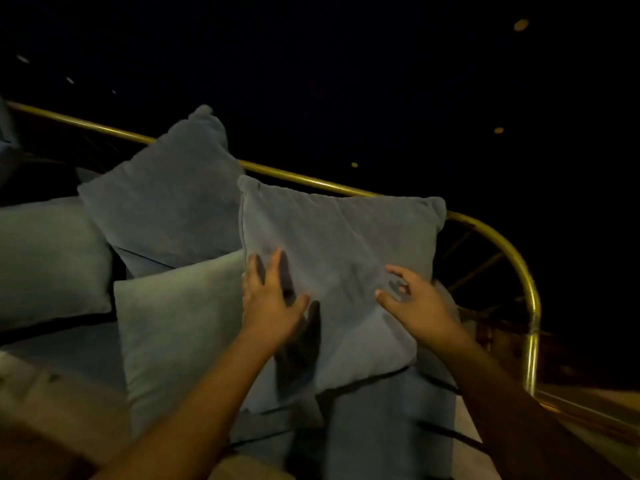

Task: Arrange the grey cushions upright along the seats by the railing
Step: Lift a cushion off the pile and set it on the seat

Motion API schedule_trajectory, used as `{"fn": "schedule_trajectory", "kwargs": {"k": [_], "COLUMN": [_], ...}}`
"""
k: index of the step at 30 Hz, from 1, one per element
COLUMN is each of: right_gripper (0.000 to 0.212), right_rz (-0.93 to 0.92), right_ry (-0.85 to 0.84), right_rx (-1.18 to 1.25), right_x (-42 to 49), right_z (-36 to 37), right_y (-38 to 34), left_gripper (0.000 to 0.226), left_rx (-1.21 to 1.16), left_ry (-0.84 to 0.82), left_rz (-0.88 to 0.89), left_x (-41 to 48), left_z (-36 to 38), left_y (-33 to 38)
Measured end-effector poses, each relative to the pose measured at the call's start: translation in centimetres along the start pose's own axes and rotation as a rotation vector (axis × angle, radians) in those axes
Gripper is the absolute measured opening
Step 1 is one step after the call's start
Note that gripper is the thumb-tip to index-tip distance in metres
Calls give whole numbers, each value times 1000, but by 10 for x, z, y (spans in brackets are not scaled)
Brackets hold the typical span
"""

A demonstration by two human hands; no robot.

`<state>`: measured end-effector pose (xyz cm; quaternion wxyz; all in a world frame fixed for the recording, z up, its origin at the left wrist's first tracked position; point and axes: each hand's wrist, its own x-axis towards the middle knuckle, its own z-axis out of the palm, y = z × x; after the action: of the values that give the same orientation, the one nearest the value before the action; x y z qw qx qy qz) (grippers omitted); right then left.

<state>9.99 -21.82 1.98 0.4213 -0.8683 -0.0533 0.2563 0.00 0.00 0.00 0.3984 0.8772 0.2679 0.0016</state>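
A large grey cushion [343, 251] stands upright against the brass railing [491, 233] at the right end of the seat. My left hand [272, 299] lies flat on its lower left face with fingers spread. My right hand [412, 299] hovers open over its lower right part, fingertips at the fabric. A second grey cushion [166, 199] leans on the railing further left. A smaller cushion [180, 327] stands in front, beside my left forearm. Another cushion [48, 258] sits at the far left.
The blue-grey seat pad [388, 427] runs below the cushions. The railing curves down at the right end [531, 327], with dark spokes behind it. Beyond the railing all is dark, with a few small lights. A pale floor edge [52, 403] shows at lower left.
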Motion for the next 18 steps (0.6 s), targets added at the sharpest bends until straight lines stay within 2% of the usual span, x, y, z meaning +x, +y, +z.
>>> {"fn": "schedule_trajectory", "kwargs": {"k": [3,6,10,15,18], "right_gripper": [71,91,123,136,125], "right_rz": [29,115,235,325,303], "right_ry": [14,27,81,72,6], "right_rx": [3,-10,160,267,307], "right_x": [29,60,96,128,119], "right_z": [6,6,4,3,4], "right_y": [18,36,71,125,121], "left_gripper": [96,100,107,113,113], "left_rx": [-118,-213,-213,-169,-331], "left_ry": [-31,-7,65,114,128], "left_rz": [-134,-178,-240,-375,-313], "left_x": [6,20,38,43,37], "left_z": [5,12,32,44,44], "left_y": [-13,-24,-36,-51,-53]}}
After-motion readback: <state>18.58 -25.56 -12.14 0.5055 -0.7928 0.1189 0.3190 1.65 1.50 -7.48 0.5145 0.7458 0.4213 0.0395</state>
